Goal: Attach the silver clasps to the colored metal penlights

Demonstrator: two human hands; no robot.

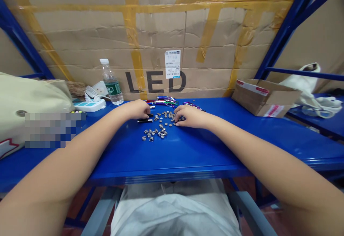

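Observation:
Several small silver button cells and metal caps (158,125) lie scattered on the blue shelf top (188,150). My left hand (135,109) rests at their left edge, fingers curled, touching a small black tube (145,120) that lies flat. My right hand (188,116) sits at the right edge of the pile, fingers bent down onto the small parts; what they pinch is hidden. Behind the pile lie several coloured little torches (163,101).
A water bottle (112,82) and a white power strip (90,104) stand at the back left, beside a cream bag (29,100). An open cardboard box (263,98) sits at the back right. A taped cardboard wall marked LED (156,82) closes the back.

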